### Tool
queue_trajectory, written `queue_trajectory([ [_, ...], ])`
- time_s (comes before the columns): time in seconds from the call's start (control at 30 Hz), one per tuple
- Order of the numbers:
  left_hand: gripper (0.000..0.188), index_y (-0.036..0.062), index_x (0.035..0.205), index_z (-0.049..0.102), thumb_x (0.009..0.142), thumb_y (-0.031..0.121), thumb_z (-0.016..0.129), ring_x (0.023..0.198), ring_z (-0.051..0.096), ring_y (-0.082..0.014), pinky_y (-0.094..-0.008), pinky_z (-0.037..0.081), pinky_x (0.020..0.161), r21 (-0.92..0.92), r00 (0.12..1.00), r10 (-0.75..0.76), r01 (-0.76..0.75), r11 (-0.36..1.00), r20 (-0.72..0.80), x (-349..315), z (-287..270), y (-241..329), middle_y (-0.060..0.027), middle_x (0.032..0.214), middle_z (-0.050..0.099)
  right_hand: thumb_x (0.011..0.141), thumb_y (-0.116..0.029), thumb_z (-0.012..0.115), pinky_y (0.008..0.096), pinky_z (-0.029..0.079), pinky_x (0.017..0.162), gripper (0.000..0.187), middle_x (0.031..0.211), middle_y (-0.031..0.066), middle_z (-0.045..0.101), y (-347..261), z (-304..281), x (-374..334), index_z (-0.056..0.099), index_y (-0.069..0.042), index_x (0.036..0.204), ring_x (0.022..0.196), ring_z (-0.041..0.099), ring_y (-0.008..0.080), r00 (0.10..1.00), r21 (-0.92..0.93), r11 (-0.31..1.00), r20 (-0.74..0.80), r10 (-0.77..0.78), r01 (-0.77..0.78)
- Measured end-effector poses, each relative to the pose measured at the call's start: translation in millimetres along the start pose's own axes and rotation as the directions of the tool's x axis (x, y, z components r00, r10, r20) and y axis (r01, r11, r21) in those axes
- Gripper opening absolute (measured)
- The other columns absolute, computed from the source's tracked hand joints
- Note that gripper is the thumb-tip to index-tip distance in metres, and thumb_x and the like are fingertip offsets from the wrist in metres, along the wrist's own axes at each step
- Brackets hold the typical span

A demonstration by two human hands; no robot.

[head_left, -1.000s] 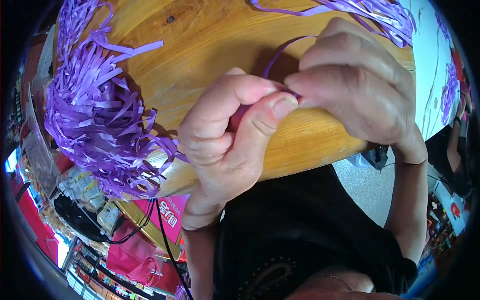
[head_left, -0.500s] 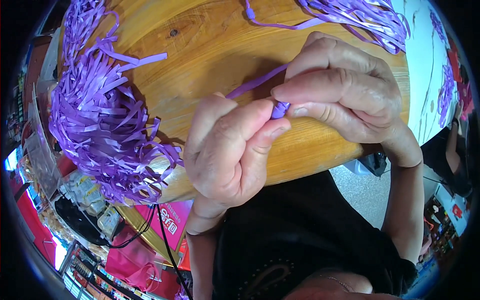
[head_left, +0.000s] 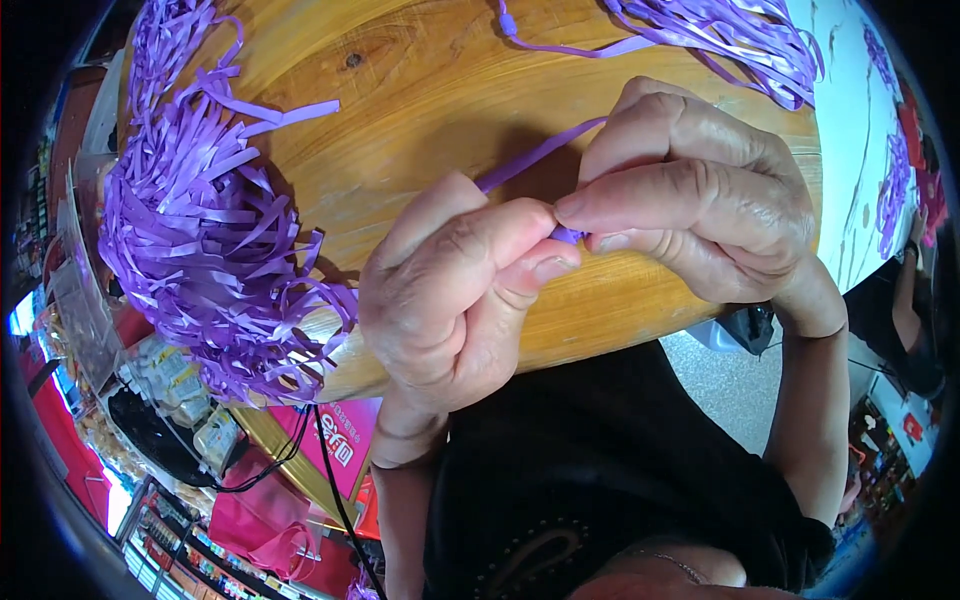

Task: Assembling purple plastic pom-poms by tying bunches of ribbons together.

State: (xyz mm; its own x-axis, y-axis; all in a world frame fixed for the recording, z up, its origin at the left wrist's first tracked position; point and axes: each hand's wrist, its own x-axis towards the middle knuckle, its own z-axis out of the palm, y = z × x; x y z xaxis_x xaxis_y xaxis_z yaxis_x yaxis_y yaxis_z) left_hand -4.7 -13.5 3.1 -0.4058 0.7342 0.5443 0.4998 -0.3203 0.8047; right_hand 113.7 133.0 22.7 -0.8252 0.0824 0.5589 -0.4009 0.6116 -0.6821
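Note:
Over the near part of the wooden table, my left hand (head_left: 445,290) and my right hand (head_left: 705,195) meet at the fingertips. Both pinch one purple ribbon (head_left: 540,160), whose flat length arcs behind the fingers from one hand to the other. Between the thumbs and forefingers a small folded or knotted bit of it peeks out, mostly covered. A large heap of loose purple ribbons (head_left: 215,250) lies to the left of my left hand. Beyond my right hand rests a bundle of purple ribbons (head_left: 720,40), with one strand ending in a small knot (head_left: 508,24).
The wooden tabletop (head_left: 400,110) has a curved near edge close to my body. A white marbled surface (head_left: 850,130) adjoins it on the right, with more purple ribbons on it. At lower left are a pink bag (head_left: 262,525) and a black cable (head_left: 335,490). Another person's arm shows far right.
My right hand has shifted slightly down and right, my left slightly left. The small knotted bit between the fingertips is now more covered. Both hands keep their pinch.

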Motion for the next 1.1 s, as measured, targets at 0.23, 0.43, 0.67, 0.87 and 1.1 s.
queue_trajectory([
  [0.23, 0.017, -0.0041, 0.084, 0.060, 0.073, 0.006, 0.068, 0.066, 0.046, -0.0134, -0.0247, 0.035, 0.061, -0.162, 0.961, -0.266, 0.276, 0.947, 0.082, -3.9, 1.4, 1.4, -0.0046, 0.072, 0.052, 0.067, -0.005, 0.071, 0.0255, 0.039, 0.050, 0.023, 0.078, 0.0109, 0.056, 7.1, 0.6, -3.4, 0.063, 0.004, 0.086, 0.060, 0.051, 0.0176, 0.997, -0.060, 0.996, -0.030, -0.074, 0.072],
  [0.43, 0.009, -0.0016, 0.084, 0.061, 0.077, 0.003, 0.066, 0.057, 0.041, -0.0096, -0.0230, 0.032, 0.052, -0.417, 0.953, -0.275, 0.302, 0.857, 0.125, -0.6, 2.5, -10.5, -0.0021, 0.066, 0.051, 0.073, -0.006, 0.069, 0.0268, 0.043, 0.054, 0.018, 0.080, 0.0132, 0.059, 8.8, -4.5, 5.8, 0.063, 0.004, 0.087, 0.064, 0.056, 0.0184, 0.999, 0.043, 0.999, 0.045, -0.001, -0.001],
  [0.67, 0.008, -0.0022, 0.084, 0.061, 0.080, 0.004, 0.064, 0.061, 0.042, -0.0081, -0.0216, 0.033, 0.056, -0.501, 0.899, -0.431, 0.408, 0.764, 0.075, -8.2, 7.3, -8.6, -0.0020, 0.070, 0.052, 0.070, -0.005, 0.071, 0.0268, 0.046, 0.057, 0.031, 0.083, 0.0153, 0.062, 6.0, -1.3, 1.8, 0.059, 0.007, 0.096, 0.066, 0.059, 0.0190, 0.999, -0.032, 0.999, -0.036, -0.008, 0.007],
  [0.87, 0.009, -0.0026, 0.084, 0.060, 0.079, 0.004, 0.065, 0.060, 0.042, -0.0086, -0.0228, 0.033, 0.054, -0.525, 0.927, -0.369, 0.349, 0.776, 0.071, -6.1, 5.5, -10.9, -0.0024, 0.069, 0.052, 0.068, -0.005, 0.073, 0.0273, 0.047, 0.057, 0.032, 0.081, 0.0144, 0.063, 1.8, -3.3, -0.2, 0.059, 0.006, 0.095, 0.067, 0.060, 0.0196, 1.000, -0.059, 0.998, -0.014, -0.010, 0.009],
  [1.1, 0.009, -0.0024, 0.083, 0.060, 0.079, 0.004, 0.064, 0.056, 0.039, -0.0096, -0.0231, 0.031, 0.051, -0.348, 0.960, -0.253, 0.280, 0.895, 0.121, -3.2, 1.6, -14.3, -0.0027, 0.065, 0.050, 0.068, -0.009, 0.073, 0.0273, 0.042, 0.054, 0.024, 0.079, 0.0124, 0.060, 7.0, -5.3, 0.6, 0.063, 0.002, 0.087, 0.064, 0.055, 0.0184, 0.998, -0.062, 0.996, 0.009, -0.064, 0.064],
])
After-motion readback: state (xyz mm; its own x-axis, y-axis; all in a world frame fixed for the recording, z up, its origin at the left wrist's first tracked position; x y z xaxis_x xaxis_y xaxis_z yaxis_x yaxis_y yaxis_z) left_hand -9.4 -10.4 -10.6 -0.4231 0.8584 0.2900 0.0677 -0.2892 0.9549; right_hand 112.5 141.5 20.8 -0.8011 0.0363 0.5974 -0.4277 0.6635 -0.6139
